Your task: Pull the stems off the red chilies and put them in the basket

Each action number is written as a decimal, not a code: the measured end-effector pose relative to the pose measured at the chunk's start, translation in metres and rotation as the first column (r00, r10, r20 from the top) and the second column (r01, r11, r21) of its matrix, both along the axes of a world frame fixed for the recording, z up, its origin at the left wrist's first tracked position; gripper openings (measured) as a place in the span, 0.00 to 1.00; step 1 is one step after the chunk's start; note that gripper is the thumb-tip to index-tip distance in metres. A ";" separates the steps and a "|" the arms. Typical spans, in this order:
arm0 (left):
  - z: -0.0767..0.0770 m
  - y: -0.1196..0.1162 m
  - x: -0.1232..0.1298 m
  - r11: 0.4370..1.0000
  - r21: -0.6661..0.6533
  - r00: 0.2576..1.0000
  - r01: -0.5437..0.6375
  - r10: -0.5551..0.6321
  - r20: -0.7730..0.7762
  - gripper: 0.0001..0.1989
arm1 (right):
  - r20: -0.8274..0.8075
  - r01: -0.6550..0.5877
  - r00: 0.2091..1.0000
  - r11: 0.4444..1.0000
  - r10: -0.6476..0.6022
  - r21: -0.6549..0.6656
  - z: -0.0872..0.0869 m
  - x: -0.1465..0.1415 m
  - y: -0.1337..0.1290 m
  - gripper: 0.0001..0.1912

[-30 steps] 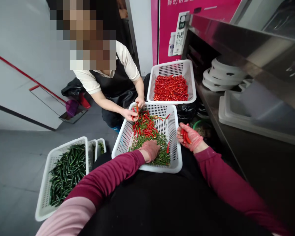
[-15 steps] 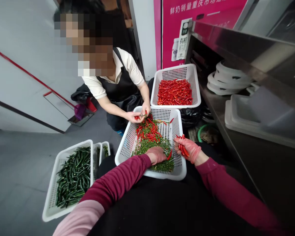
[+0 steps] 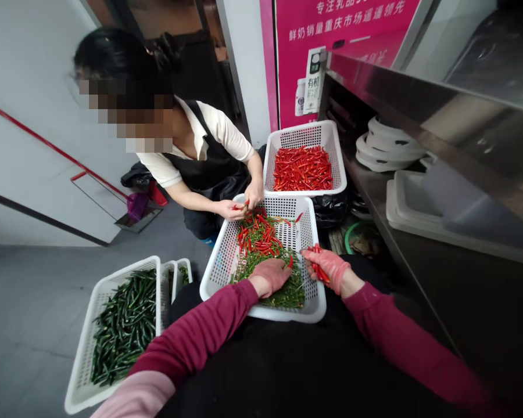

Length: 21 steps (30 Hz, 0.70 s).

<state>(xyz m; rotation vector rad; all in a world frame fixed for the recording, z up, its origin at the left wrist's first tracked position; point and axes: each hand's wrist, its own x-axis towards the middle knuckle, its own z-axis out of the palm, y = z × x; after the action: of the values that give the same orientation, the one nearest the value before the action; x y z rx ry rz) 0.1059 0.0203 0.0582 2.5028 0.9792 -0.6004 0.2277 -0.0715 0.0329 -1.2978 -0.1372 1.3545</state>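
My left hand (image 3: 272, 275), in a thin pink glove, is over the green stems (image 3: 287, 295) in the near part of a white perforated basket (image 3: 208, 281). A single red chili pepper (image 3: 290, 262) sticks up from its closed fingertips. Beside the basket's right rim, my right hand (image 3: 331, 268), gloved alike, is closed around several red chili peppers (image 3: 319, 271). More red chilies (image 3: 261, 235) lie among stems in the basket's far part. The undersides of both hands are hidden.
Across the basket a person in a black apron (image 3: 196, 174) handles chilies over its far left corner. Behind it stands a basket of red chilies (image 3: 303, 168); at left, one of dark green peppers (image 3: 124, 325). A metal shelf (image 3: 375, 209) with white containers runs along the right.
The view has shifted, so everything sits slightly lower and further left. My left hand, with a red chili, has risen a little toward the right hand. The right hand keeps its chilies.
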 end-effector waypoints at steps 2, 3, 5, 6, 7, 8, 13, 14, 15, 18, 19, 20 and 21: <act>0.011 0.001 -0.014 1.000 0.020 0.997 -0.003 0.001 0.077 0.23 | 0.041 -0.083 0.996 0.997 0.083 0.000 -0.002 -0.011 0.008 0.13; 0.013 0.000 -0.019 1.000 0.029 0.996 -0.003 0.001 0.089 0.22 | 0.056 -0.120 0.991 0.993 0.120 -0.001 -0.002 -0.016 0.013 0.14; 0.015 -0.003 -0.023 0.999 0.042 0.992 -0.017 0.012 0.125 0.19 | 0.096 -0.163 0.982 0.987 0.163 -0.006 -0.003 -0.023 0.023 0.13; 0.013 -0.003 -0.025 0.999 0.036 0.987 -0.038 0.032 0.160 0.18 | 0.118 -0.168 0.979 0.986 0.167 -0.005 -0.003 -0.025 0.027 0.13; 0.011 -0.004 -0.026 0.998 0.007 0.978 -0.062 0.059 0.198 0.18 | 0.138 -0.165 0.977 0.986 0.164 -0.005 -0.004 -0.026 0.030 0.12; 0.008 -0.004 -0.027 0.996 -0.051 0.969 -0.077 0.087 0.232 0.18 | 0.158 -0.164 0.974 0.986 0.163 -0.006 -0.004 -0.027 0.031 0.12; -0.007 -0.003 -0.036 0.945 -0.322 0.976 -0.055 0.120 0.184 0.21 | 0.521 -0.193 0.842 0.980 0.142 0.045 -0.004 -0.031 0.031 0.11; -0.008 -0.001 -0.037 0.941 -0.334 0.983 -0.058 0.111 0.144 0.21 | 0.593 -0.165 0.802 0.982 0.078 0.094 -0.003 -0.029 0.032 0.11; -0.009 0.003 -0.035 0.943 -0.328 0.991 -0.057 0.094 0.098 0.20 | 0.613 -0.119 0.790 0.983 0.007 0.142 -0.001 -0.024 0.035 0.11; -0.009 0.029 -0.019 0.998 -0.063 1.000 0.019 -0.020 -0.011 0.20 | 0.348 0.101 0.924 0.978 -0.161 0.184 0.004 0.000 0.053 0.13; -0.009 0.041 -0.010 0.993 0.091 0.996 0.081 -0.077 -0.039 0.19 | 0.193 0.169 0.960 0.970 -0.202 0.175 0.005 0.010 0.061 0.13; -0.011 0.053 0.002 0.962 0.231 0.989 0.146 -0.140 -0.045 0.19 | 0.049 0.221 0.971 0.959 -0.233 0.175 0.006 0.019 0.068 0.12; -0.013 0.064 0.015 0.937 0.284 0.979 0.202 -0.192 -0.064 0.16 | -0.073 0.253 0.967 0.950 -0.244 0.181 0.007 0.027 0.074 0.10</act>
<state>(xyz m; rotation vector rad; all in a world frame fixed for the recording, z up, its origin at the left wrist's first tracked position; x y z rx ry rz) 0.1212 0.0847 0.0453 2.8849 0.8891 -0.5996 0.2546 0.0026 0.0400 -1.0815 -0.0634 1.1280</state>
